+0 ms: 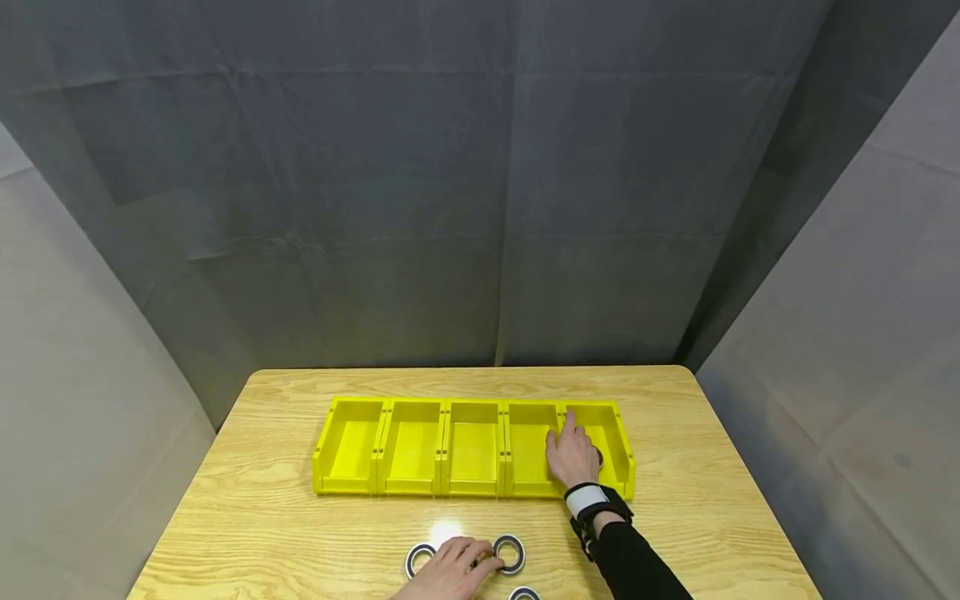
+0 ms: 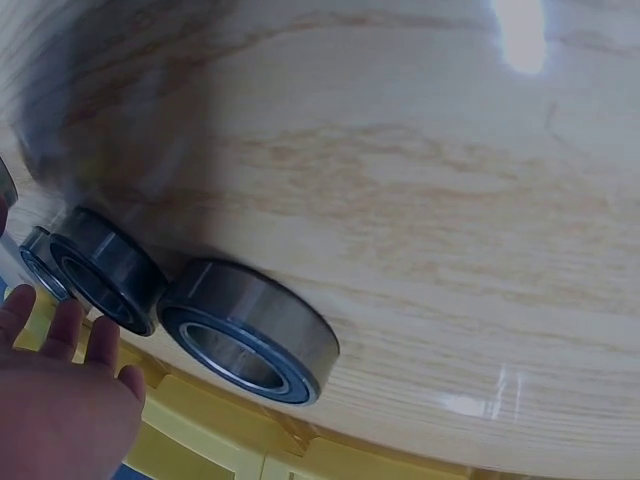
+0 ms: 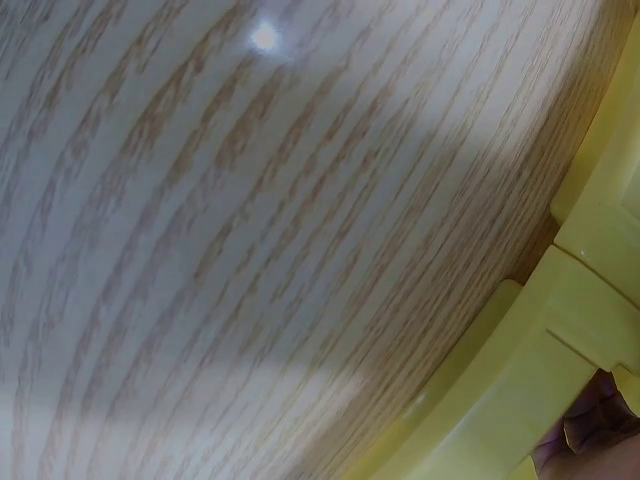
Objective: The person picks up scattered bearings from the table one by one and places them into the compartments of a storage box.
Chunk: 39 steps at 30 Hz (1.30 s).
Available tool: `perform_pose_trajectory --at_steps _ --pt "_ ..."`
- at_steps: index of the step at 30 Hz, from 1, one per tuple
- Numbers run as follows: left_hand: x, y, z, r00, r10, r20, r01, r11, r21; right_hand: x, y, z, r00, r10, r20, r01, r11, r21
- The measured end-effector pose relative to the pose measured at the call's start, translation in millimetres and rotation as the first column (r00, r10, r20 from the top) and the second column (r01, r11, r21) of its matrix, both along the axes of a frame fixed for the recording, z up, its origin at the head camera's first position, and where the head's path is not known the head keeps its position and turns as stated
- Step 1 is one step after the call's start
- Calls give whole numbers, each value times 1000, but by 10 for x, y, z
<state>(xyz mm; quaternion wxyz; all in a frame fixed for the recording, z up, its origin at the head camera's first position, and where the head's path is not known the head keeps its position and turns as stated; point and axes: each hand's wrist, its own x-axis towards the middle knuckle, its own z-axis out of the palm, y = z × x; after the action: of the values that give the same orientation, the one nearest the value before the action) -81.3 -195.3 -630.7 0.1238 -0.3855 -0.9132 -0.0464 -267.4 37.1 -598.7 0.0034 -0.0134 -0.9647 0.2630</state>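
Note:
My right hand (image 1: 573, 458) is inside the rightmost yellow bin (image 1: 617, 446), its index finger stretched forward. A ball bearing (image 1: 600, 457) shows partly at the hand's outer side; the hand hides the rest. The right wrist view catches only part of this hand (image 3: 598, 435) behind the bin wall. My left hand (image 1: 453, 568) is low over the table among the ball bearings, fingers spread. One bearing (image 1: 419, 557) lies left of it, another bearing (image 1: 510, 554) by its thumb. In the left wrist view, the fingers are beside a dark-rimmed bearing (image 2: 105, 268) and near a wider bearing (image 2: 250, 330).
The yellow bins form a joined row across the wooden table (image 1: 247, 517), with a middle bin (image 1: 473, 487) among them. A further bearing (image 1: 524, 593) is cut off at the bottom edge. Grey curtain (image 1: 375, 208) hangs behind; pale panels (image 1: 847, 400) flank the table.

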Motion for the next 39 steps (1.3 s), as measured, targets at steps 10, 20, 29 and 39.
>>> perform_pose_trajectory --at_steps 10,20,29,39 --pt "-31 19 28 998 -32 55 28 997 69 -9 -25 24 1000 0 1 0 1000 0" --pt "-82 84 81 995 -52 91 44 995 89 -33 -32 15 1000 2 -21 -2 1000 -4" --pt "-82 112 84 996 -51 67 45 995 94 -20 -19 12 1000 4 -26 -4 1000 -4" --pt "-84 120 80 996 -51 66 46 995 87 -17 -12 -17 1000 -5 -16 5 1000 -1"
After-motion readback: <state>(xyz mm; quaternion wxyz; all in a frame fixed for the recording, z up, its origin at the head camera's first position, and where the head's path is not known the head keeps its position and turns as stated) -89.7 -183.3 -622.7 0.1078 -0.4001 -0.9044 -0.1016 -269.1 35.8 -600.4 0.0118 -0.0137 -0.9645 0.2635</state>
